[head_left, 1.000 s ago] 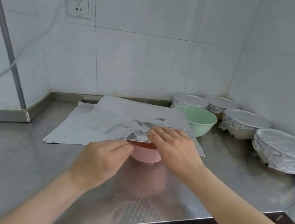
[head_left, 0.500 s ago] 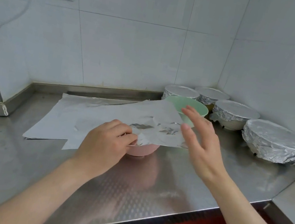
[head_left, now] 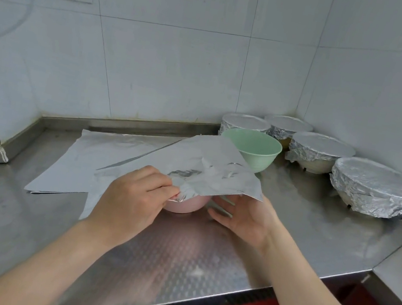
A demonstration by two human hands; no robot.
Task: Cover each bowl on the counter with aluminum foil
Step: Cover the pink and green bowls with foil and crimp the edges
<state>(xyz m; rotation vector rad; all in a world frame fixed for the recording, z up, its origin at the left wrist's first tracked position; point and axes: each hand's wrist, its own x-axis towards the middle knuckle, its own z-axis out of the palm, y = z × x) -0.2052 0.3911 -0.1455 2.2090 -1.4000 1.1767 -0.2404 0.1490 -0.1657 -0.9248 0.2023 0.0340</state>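
**When the foil [head_left: 206, 164] sits loose, fold it down**

While the left hand [head_left: 133, 194] pinches the near edge of the foil against the rim of the pink bowl [head_left: 185, 203], the right hand [head_left: 244, 219] is open, palm up, with its fingers under the sheet's right edge. I think the step now is to wrap this bowl. To do it well, keep the pinch firm so the sheet does not slide. Then bend the right edge down over the rim and press it flat all the way round. Go gently, because thin foil can tear.

The foil is in the middle of the frame, on top of the pink bowl. It is shiny, wrinkled in the middle, and sticks out flat past the bowl. Its far corner reaches the green bowl [head_left: 254, 148], which is bare. Four covered bowls [head_left: 374, 185] sit at the right of the frame. A pile of sheets [head_left: 102, 156] lies on the counter [head_left: 176, 255] at the left.
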